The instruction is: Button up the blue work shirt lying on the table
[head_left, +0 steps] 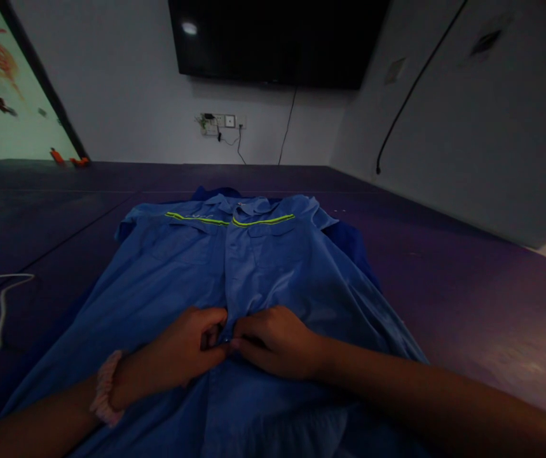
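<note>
Over the purple surface [425, 254], I had a blue shirt [172, 273] lying face-up.
Left hand [187, 346], right hand [279, 343] both pinched the placket [231, 273]; seemed light, floppy, kinda slick, best grabbed by that edge.

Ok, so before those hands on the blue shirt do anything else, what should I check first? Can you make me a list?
1. Blue shirt spread out, with its collar at the far end: ok.
2. Left hand and right hand both at the shirt's front opening: ok.
3. Firm pinch on the cloth: cannot tell, the fingertips are too dark.
4. Small shiny spot between the hands, fastened or not: cannot tell, it's too small.
5. Cloth smooth all over: not ok, there are wrinkles just beyond the right hand.
6. White cable away from both hands: ok, it's off to the left.
</note>
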Demonstrator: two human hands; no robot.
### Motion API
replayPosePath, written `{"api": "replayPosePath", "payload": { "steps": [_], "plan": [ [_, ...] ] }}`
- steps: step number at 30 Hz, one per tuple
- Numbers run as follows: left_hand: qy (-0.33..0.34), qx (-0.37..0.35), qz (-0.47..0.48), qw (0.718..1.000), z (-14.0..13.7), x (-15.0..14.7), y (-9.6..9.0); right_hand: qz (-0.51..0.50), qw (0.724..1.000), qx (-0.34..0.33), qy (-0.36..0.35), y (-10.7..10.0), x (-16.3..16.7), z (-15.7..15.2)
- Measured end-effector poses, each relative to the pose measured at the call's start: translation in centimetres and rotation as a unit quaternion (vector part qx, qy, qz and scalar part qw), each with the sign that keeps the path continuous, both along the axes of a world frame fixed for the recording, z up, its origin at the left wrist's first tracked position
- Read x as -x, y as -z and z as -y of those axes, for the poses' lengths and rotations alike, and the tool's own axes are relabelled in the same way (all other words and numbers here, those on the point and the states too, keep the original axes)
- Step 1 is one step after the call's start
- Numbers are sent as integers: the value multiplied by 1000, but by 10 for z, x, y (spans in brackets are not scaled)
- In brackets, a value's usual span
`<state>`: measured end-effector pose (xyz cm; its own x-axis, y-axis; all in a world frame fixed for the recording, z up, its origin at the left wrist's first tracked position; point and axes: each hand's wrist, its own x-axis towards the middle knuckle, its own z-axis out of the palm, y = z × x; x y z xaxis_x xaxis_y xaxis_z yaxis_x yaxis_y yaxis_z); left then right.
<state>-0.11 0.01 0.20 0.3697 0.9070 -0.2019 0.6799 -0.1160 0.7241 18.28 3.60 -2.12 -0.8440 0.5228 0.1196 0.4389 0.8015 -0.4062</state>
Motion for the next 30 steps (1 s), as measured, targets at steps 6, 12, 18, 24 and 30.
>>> {"api": "replayPosePath", "payload": {
  "steps": [6,12,18,24,30],
  "plan": [
    [-6,-18,4,1000,-1,0,2,3,1000,0,-3,-1,0,0],
    [-21,-3,9,1000,2,-4,-2,-7,1000,-6,-9,0,-1,0],
    [-7,-17,-1,1000,1,-1,0,-7,1000,-2,-6,1,-1,0],
    [15,-26,-18,999,-4,1,7,-14,1000,-4,-4,3,0,-1],
    [12,-29,-16,999,-3,0,5,-14,1000,-6,-3,1,0,-1]
  ]
}}
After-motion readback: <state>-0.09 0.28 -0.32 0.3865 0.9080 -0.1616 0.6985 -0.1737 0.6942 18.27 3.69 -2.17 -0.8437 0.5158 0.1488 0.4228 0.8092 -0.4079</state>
